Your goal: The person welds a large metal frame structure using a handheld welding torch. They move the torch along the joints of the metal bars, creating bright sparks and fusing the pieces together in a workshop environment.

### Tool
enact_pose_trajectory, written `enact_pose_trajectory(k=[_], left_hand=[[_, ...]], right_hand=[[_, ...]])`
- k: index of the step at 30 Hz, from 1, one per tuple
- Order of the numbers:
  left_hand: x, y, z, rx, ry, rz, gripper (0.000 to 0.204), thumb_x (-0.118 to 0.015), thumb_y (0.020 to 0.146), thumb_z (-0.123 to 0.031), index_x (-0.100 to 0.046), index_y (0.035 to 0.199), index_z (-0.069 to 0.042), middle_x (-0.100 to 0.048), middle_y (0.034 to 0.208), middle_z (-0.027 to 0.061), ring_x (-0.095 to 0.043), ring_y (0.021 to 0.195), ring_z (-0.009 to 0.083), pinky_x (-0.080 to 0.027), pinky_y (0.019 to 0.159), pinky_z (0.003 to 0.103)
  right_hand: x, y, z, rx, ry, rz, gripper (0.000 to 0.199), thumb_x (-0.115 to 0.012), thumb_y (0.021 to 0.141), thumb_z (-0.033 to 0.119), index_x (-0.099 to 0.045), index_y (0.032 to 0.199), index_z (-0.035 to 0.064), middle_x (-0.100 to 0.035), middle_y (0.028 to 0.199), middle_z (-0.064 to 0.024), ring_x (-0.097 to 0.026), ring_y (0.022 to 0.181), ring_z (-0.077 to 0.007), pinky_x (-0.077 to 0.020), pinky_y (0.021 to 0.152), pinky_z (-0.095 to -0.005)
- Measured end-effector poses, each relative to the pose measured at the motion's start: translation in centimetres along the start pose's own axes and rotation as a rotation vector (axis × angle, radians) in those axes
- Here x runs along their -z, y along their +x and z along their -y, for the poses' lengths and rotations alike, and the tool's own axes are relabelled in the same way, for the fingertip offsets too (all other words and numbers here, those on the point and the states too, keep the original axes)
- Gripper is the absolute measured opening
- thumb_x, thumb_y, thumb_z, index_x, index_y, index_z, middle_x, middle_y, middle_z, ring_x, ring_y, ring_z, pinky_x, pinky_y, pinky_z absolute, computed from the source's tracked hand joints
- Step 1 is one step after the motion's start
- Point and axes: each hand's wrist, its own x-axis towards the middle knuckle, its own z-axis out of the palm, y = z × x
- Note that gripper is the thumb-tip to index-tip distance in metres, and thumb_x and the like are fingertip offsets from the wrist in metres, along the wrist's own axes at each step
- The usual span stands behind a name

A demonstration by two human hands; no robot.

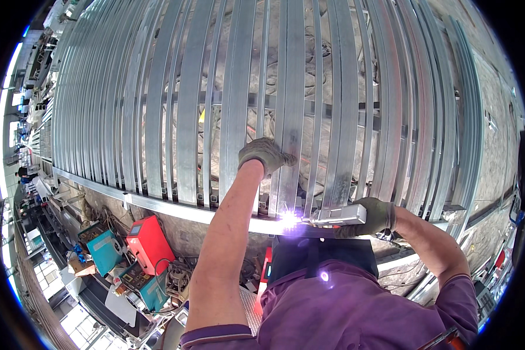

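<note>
My right hand [378, 217], in a dark work glove, grips a silver-grey hand-held welding gun [339, 216]. Its tip points left at a bright white-violet flare [289, 219], where the end of a wide galvanized tube [290, 76] meets the long near rail [175, 210]. The glare hides the joint itself. Farther up, my gloved left hand [265, 156] is closed over the metal tubes, its thumb stretched right onto the wide tube. Its fingertips are partly hidden.
Many parallel galvanized tubes [191, 116] span the frame, with a crossbar [262, 101] beneath. Cables lie on the floor below. At the near left stand a red machine cabinet [150, 245] and teal machine boxes [105, 252]. More long tubes [465, 116] lie at the right.
</note>
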Motion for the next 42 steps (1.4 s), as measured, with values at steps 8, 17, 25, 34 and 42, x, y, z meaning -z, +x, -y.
enact_pose_trajectory(k=[8, 17, 25, 34, 42], left_hand=[[0.6, -0.7, -0.4, 0.006, -0.041, 0.031, 0.07, -0.078, 0.094, -0.071, -0.082, 0.13, -0.01, -0.085, 0.099, 0.0106, -0.082, 0.094, 0.0229, -0.061, 0.094, 0.043], [0.8, -0.9, -0.3, -0.005, -0.047, 0.037, 0.071, -0.077, 0.095, -0.071, -0.081, 0.132, -0.011, -0.085, 0.096, 0.0098, -0.081, 0.085, 0.0205, -0.062, 0.091, 0.042], [-0.1, 0.0, 0.5, -0.081, 0.028, -0.019, 0.071, -0.068, 0.102, -0.071, -0.083, 0.123, -0.005, -0.084, 0.1, 0.0145, -0.081, 0.105, 0.0286, -0.06, 0.101, 0.046], [-1.7, -1.9, 3.1, -0.114, -0.135, -0.28, 0.075, -0.057, 0.108, -0.069, -0.068, 0.148, -0.007, -0.077, 0.143, 0.0156, -0.073, 0.132, 0.0349, -0.057, 0.112, 0.047], [-0.6, -5.1, 7.9, -0.068, -0.161, -0.298, 0.064, -0.058, 0.109, -0.061, -0.072, 0.139, -0.006, -0.078, 0.136, 0.0181, -0.073, 0.13, 0.037, -0.056, 0.111, 0.049]], right_hand=[[0.0, 0.0, -0.5, 0.02, 0.011, 0.001, 0.068, -0.095, 0.084, 0.063, -0.081, 0.131, 0.0163, -0.086, 0.115, -0.0096, -0.082, 0.108, -0.0268, -0.0638, 0.097, -0.0379], [0.1, -0.1, -0.9, 0.027, -0.024, 0.0, 0.069, -0.095, 0.084, 0.064, -0.081, 0.131, 0.0155, -0.086, 0.114, -0.0101, -0.082, 0.108, -0.026, -0.0637, 0.097, -0.0376], [-2.7, -1.0, -4.1, 0.137, 0.015, -0.088, 0.07, -0.088, 0.084, 0.076, -0.084, 0.124, 0.0192, -0.086, 0.108, -0.0122, -0.083, 0.104, -0.0315, -0.0652, 0.093, -0.0419], [-5.4, -1.2, -5.6, 0.297, -0.272, -0.265, 0.065, -0.093, 0.083, 0.067, -0.082, 0.122, 0.0162, -0.084, 0.104, -0.0144, -0.081, 0.098, -0.0393, -0.0647, 0.086, -0.0452], [-3.6, -1.2, -2.5, 0.242, -0.391, -0.206, 0.06, -0.086, 0.089, 0.072, -0.083, 0.112, 0.0175, -0.081, 0.089, -0.013, -0.081, 0.087, -0.0374, -0.0634, 0.077, -0.0451]])
